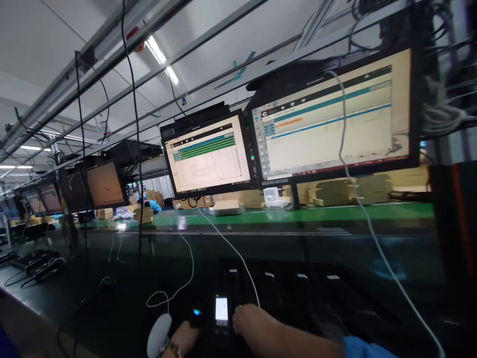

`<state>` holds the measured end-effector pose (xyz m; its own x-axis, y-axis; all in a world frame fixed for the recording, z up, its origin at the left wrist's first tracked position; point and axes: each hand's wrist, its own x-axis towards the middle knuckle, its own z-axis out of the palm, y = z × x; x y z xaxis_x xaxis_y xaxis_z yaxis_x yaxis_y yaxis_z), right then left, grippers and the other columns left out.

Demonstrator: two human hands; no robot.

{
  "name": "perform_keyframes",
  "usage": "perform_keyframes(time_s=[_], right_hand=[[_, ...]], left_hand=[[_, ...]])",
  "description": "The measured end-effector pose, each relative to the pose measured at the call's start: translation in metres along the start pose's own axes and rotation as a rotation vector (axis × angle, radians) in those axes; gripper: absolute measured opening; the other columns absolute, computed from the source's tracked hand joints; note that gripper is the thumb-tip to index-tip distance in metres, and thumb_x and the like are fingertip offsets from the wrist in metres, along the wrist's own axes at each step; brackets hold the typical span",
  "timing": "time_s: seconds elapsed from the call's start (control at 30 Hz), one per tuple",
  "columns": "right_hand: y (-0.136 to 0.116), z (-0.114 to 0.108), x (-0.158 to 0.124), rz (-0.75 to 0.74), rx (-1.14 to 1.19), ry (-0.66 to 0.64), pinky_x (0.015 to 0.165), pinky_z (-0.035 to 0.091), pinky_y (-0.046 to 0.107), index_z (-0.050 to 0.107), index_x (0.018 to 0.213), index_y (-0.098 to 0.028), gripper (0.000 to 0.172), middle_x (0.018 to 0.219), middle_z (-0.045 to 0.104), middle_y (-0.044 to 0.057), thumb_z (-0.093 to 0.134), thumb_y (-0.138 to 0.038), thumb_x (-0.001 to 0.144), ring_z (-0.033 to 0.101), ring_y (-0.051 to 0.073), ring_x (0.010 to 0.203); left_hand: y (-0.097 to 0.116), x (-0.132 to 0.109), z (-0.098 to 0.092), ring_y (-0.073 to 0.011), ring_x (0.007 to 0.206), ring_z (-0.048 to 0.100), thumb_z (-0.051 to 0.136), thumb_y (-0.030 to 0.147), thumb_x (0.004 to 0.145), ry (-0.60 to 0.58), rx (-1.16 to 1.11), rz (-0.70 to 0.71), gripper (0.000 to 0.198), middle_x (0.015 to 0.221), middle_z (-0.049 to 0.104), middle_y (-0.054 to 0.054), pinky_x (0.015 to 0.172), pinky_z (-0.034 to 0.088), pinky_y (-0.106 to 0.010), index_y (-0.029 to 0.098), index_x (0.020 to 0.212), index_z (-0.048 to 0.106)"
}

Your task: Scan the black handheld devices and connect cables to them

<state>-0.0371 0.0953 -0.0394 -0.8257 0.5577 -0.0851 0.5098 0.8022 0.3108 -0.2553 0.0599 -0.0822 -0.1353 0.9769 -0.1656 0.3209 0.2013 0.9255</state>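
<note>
Low at the near edge of the dark counter (112, 298), a small device with a lit white screen (221, 309) stands between both hands. The right hand (253, 323) rests just beside it, fingers curled together against its side; whether it grips is unclear. The left hand (184, 338) lies near a white mouse (158, 335), its fingers hidden, so I cannot tell their state. White cables (223, 238) run up toward two lit monitors (208, 156) above a green conveyor (298, 216).

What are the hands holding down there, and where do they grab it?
Both the left hand and the right hand flank a dark device with a lit screen, touching its sides. A firm grip cannot be told.
</note>
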Motion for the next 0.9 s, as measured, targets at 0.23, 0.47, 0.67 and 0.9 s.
perform_keyframes(time_s=[0.23, 0.47, 0.67, 0.9], right_hand=[[-0.008, -0.016, -0.035, 0.136, 0.155, 0.075, 0.060, 0.046, 0.027, 0.075, 0.090, -0.024, 0.024, 0.077, 0.072, 0.002, 0.053, -0.032, 0.088, 0.067, 0.022, 0.071], [0.034, -0.043, -0.067, 0.222, 0.219, 0.290, 0.068, 0.044, 0.029, 0.073, 0.076, -0.016, 0.021, 0.077, 0.071, 0.007, 0.054, -0.009, 0.083, 0.067, 0.023, 0.078], [0.081, -0.039, -0.100, 0.325, 0.322, 0.394, 0.086, 0.040, 0.035, 0.073, 0.093, -0.015, 0.022, 0.097, 0.068, 0.010, 0.052, -0.011, 0.088, 0.059, 0.025, 0.097], [0.092, -0.016, -0.133, 0.416, 0.431, 0.399, 0.086, 0.041, 0.033, 0.074, 0.090, -0.014, 0.019, 0.099, 0.067, 0.010, 0.055, -0.015, 0.090, 0.055, 0.026, 0.099]], left_hand=[[0.010, 0.000, -0.011, -0.0168, 0.057, 0.057, 0.074, 0.027, 0.072, 0.121, -0.155, -0.072, 0.020, 0.057, 0.056, 0.000, 0.063, 0.043, -0.029, 0.016, 0.064, 0.059], [0.089, -0.048, 0.000, -0.0088, 0.053, 0.054, 0.064, 0.032, 0.085, 0.044, -0.379, -0.081, 0.024, 0.076, 0.064, -0.005, 0.055, 0.043, -0.022, 0.014, 0.092, 0.051], [0.135, -0.094, 0.047, -0.0091, 0.054, 0.056, 0.059, 0.029, 0.090, -0.178, -0.347, -0.214, 0.020, 0.084, 0.066, -0.006, 0.055, 0.047, -0.023, 0.011, 0.100, 0.055], [0.143, -0.104, 0.098, -0.0099, 0.054, 0.058, 0.056, 0.021, 0.089, -0.247, -0.271, -0.322, 0.010, 0.080, 0.065, -0.004, 0.057, 0.047, -0.024, 0.013, 0.093, 0.053]])
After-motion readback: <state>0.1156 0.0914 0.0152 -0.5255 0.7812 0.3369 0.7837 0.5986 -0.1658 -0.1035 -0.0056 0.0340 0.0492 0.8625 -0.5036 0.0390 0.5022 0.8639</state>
